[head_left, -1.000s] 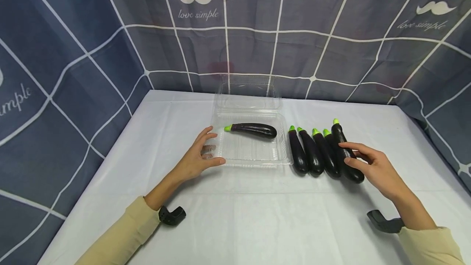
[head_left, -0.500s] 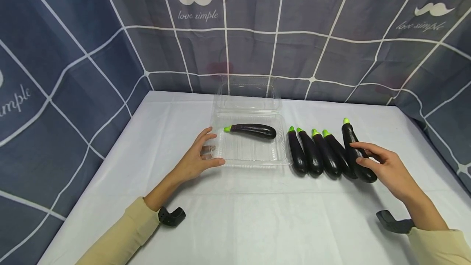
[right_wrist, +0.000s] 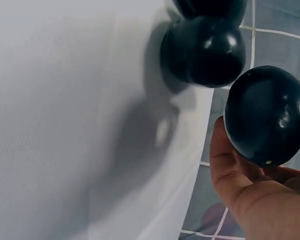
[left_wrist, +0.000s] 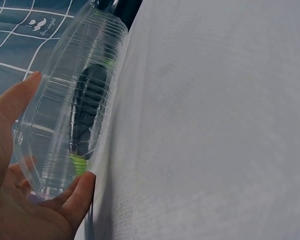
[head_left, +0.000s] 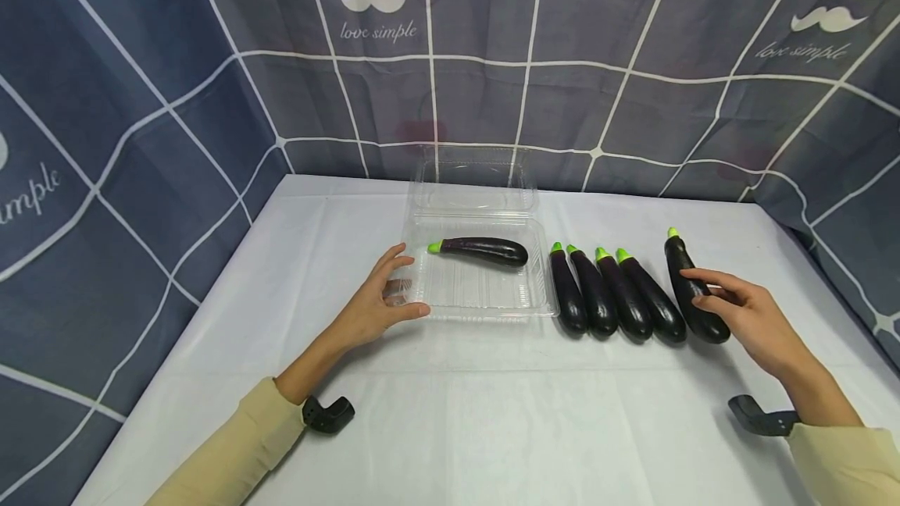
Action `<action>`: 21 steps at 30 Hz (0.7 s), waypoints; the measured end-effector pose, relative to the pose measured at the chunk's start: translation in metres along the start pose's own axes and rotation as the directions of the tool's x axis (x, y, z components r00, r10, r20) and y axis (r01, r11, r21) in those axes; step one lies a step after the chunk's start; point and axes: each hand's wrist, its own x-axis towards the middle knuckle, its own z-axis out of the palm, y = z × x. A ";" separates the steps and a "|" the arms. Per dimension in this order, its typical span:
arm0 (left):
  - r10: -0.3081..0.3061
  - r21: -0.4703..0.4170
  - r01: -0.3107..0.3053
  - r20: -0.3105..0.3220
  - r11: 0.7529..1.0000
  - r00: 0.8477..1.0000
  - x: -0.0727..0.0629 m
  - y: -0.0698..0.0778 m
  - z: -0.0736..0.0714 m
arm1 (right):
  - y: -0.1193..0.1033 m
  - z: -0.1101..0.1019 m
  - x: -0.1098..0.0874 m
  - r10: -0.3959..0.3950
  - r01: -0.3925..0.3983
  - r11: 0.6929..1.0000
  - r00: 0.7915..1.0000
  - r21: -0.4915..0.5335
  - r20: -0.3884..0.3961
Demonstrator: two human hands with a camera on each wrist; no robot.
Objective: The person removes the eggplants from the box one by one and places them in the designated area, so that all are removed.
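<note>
A clear plastic clamshell container (head_left: 478, 299) stands with its lid raised at the back, and one eggplant (head_left: 485, 250) lies crosswise in its base. My left hand (head_left: 376, 299) holds the container's left end, thumb at the front edge and fingers along the side; the left wrist view shows these fingers (left_wrist: 80, 197) against the plastic. At the far right of a row, my right hand (head_left: 745, 315) grips an eggplant (head_left: 692, 287) between thumb and fingers. In the right wrist view this eggplant (right_wrist: 265, 117) hangs above the cloth, its shadow apart from it.
Several eggplants (head_left: 619, 295) lie side by side just right of the container, green stems pointing away. White cloth (head_left: 492, 420) covers the table. A dark grey curtain with white grid lines (head_left: 492, 100) hangs behind it and along both sides.
My right hand has moved to the right with its eggplant, widening the gap to the row and uncovering the eggplant at the row's right end. The left hand and container stay put.
</note>
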 end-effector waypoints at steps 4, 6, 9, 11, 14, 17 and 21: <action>-0.002 0.004 0.002 -0.002 1.000 1.000 0.000 -0.001 0.000 | 0.004 0.000 0.005 0.014 -0.014 1.000 1.000 0.013 0.018; -0.002 0.008 0.002 -0.001 1.000 1.000 -0.001 -0.001 0.000 | 0.007 -0.001 0.007 0.018 -0.019 1.000 0.999 0.018 0.034; 0.000 0.008 0.000 0.001 1.000 1.000 -0.001 -0.002 0.000 | 0.011 -0.004 0.009 0.027 -0.028 0.999 0.997 0.022 0.066; 0.001 0.010 -0.001 -0.001 1.000 1.000 -0.002 -0.002 0.000 | 0.014 -0.005 0.010 0.031 -0.032 0.999 0.996 0.014 0.082; 0.002 0.013 -0.002 -0.003 1.000 1.000 -0.001 -0.003 0.000 | 0.017 -0.007 0.012 0.041 -0.042 0.999 0.994 0.004 0.102; 0.002 0.017 -0.002 -0.002 1.000 1.000 -0.001 -0.003 0.000 | 0.021 -0.008 0.014 0.051 -0.053 0.999 0.991 0.013 0.122; 0.001 0.019 -0.001 -0.003 1.000 1.000 -0.001 -0.003 -0.001 | 0.026 -0.007 0.015 0.022 -0.031 0.998 0.990 0.063 0.142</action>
